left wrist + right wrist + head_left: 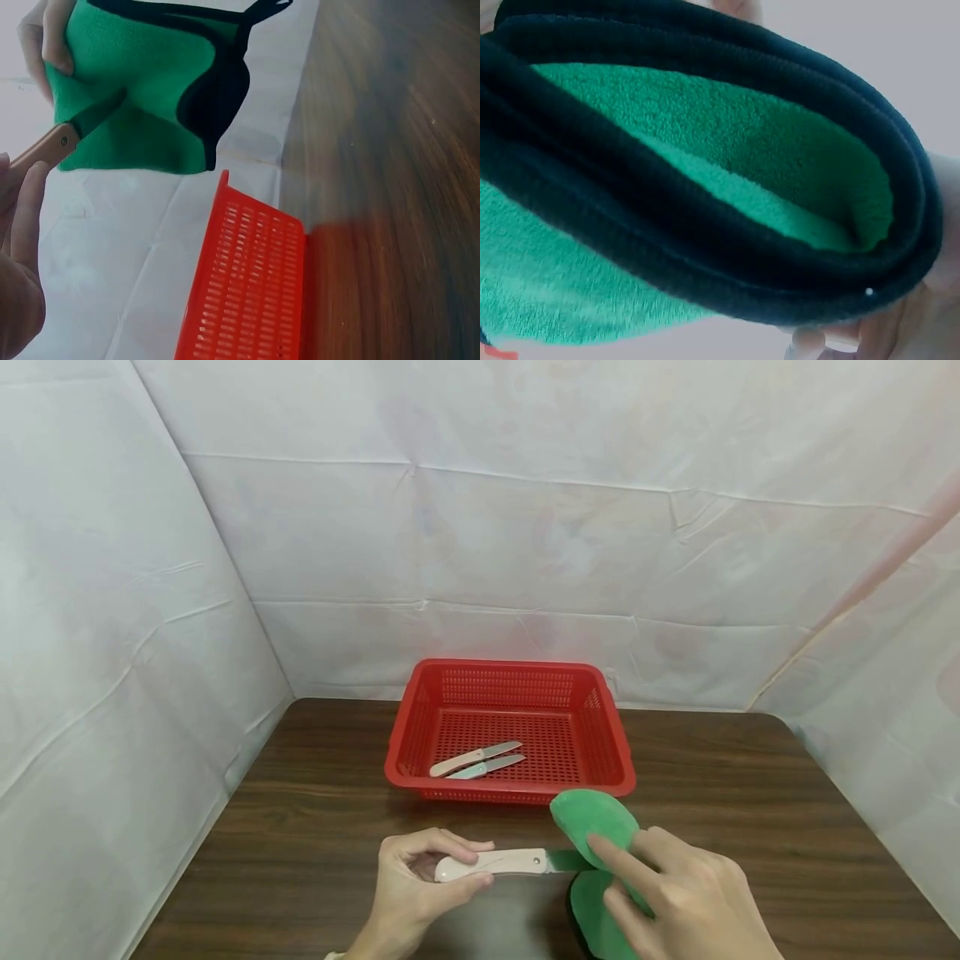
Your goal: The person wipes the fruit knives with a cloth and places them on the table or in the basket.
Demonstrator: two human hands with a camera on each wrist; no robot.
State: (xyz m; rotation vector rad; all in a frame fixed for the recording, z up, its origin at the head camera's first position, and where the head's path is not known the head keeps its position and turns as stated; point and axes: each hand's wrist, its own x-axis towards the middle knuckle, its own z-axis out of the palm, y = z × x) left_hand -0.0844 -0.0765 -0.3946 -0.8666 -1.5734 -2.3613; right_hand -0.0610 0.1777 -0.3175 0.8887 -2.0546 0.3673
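Note:
My left hand (405, 881) grips a small knife (498, 862) by its pale pink handle, fingers above and thumb below. The blade points right, toward a green cloth (592, 820) with dark edging. My right hand (686, 893) holds the folded cloth, fingers pressed on it near the blade. In the left wrist view, the knife's blade (97, 112) lies against the fuzzy green face of the cloth (150, 60), and its tip shows. The right wrist view is mostly filled by the folded cloth (780, 165) and its thick dark border; the knife is hidden there.
Beyond the hands, a red plastic basket (626, 768) stands on the dark wood table (300, 827). Inside lie a pink-handled knife (456, 763) and a pale green-handled knife (472, 771). Below the left hand is a grey surface (491, 922). White sheeting (487, 543) hangs behind and at both sides.

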